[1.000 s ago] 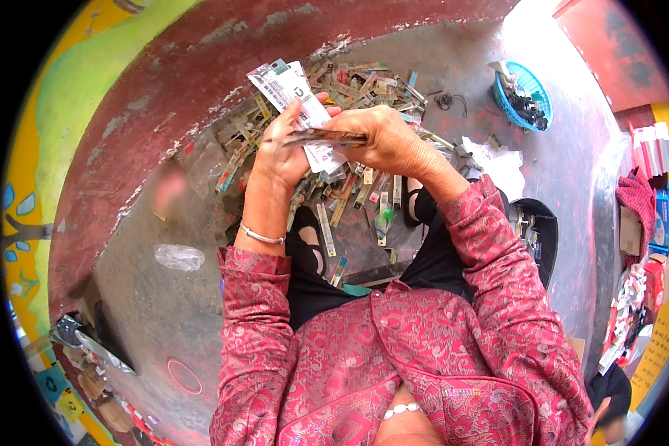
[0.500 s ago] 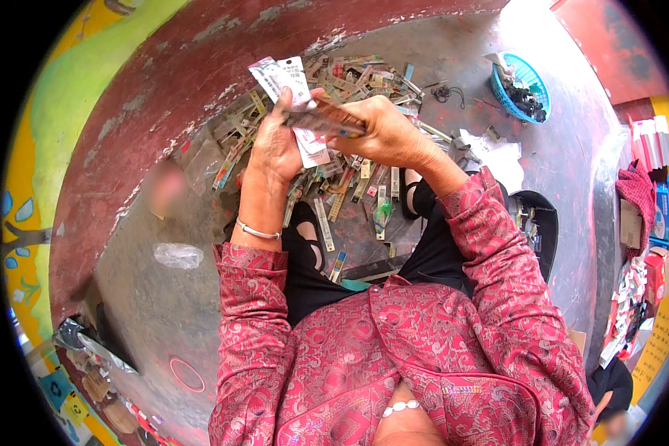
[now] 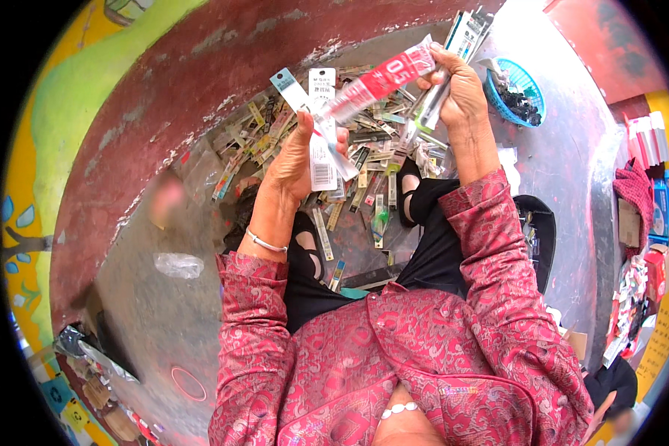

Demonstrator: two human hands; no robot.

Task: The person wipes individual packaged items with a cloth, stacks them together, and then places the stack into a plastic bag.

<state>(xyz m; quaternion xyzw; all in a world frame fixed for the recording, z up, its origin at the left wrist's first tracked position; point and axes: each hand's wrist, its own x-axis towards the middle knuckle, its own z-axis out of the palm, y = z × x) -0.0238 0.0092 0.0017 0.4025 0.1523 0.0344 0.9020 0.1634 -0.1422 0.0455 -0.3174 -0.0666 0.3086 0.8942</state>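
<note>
My left hand [image 3: 296, 157] is closed around a few narrow cards: a white card [image 3: 322, 89] with a hang hole and a barcode, and a slanting blue-tipped card [image 3: 290, 83]. Up to the right, my right hand [image 3: 462, 88] grips a bundle of slim packets [image 3: 468, 33], whose lower ends show beneath the fingers. From that same hand a red and clear plastic packet [image 3: 390, 76] slants down to the left. Its lower end reaches the cards in my left hand; whether the left fingers also pinch it I cannot tell.
A wide heap of slim packets [image 3: 264, 134] covers the floor around my feet. Beyond my right hand stands a blue basket [image 3: 539, 97] with dark things inside. A crumpled clear bag [image 3: 179, 265] lies at left, and a black container [image 3: 539, 238] sits by my right leg.
My right hand has moved up and right, away from the left, with its bundle. The red packet now stretches between the hands. My left hand has shifted slightly right and lower.
</note>
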